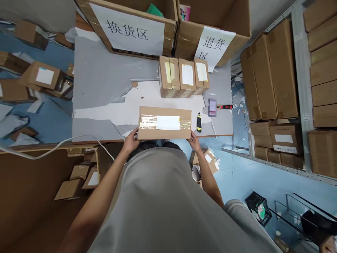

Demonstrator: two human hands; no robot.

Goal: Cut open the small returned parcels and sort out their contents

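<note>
A long brown cardboard box (149, 133), taped across and bearing a white label, lies at the front edge of the table. My left hand (131, 141) grips its left end, and my right hand (194, 142) grips the right end near the front corner. Both hands are closed on the box, with some fingers hidden behind it. Just right of it lies a black and yellow box cutter (199, 123). A phone (212, 107) with a white cable lies farther right, beside a red and black handled tool (226, 106).
Three taped boxes (170, 79) stand together behind. Two large open cartons (137, 33) with paper signs line the table's back. Shelving (302, 88) with stacked boxes rises at right. Loose boxes (44, 75) litter the left floor; a black crate (259, 209) sits lower right.
</note>
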